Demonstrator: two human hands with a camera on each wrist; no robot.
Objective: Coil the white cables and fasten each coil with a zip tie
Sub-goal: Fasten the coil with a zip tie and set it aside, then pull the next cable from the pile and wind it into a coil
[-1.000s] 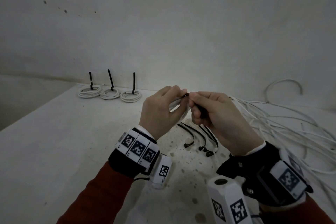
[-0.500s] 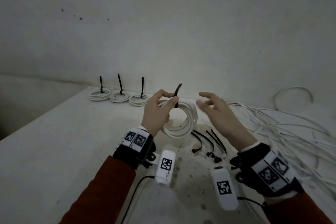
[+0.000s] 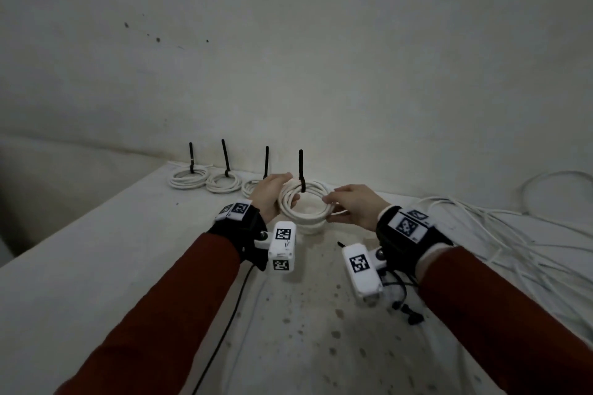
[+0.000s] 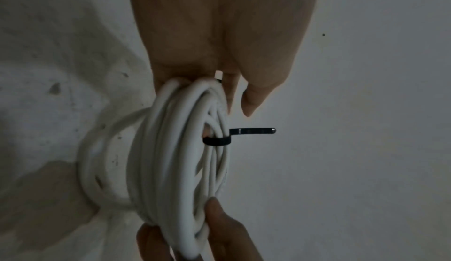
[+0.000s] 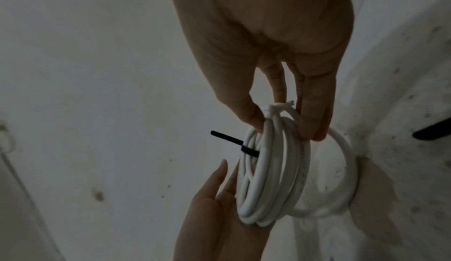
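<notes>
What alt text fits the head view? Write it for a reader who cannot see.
Two hands, left hand and right hand, hold a coiled white cable bound by a black plastic zip tie above a pale table. Three tied white coils lie behind, loose white cables at right.

head view down, wrist views close, sharing coil [image 3: 305,202]

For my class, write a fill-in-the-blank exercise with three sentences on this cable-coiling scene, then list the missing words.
1. The left hand and right hand together hold one coil of white round cable fastened with a ____ plastic zip tie.
2. Along the wall lie ____ finished white cable coils.
3. The loose white cables lie on the person's ____ side.

Missing words: black; three; right
</notes>
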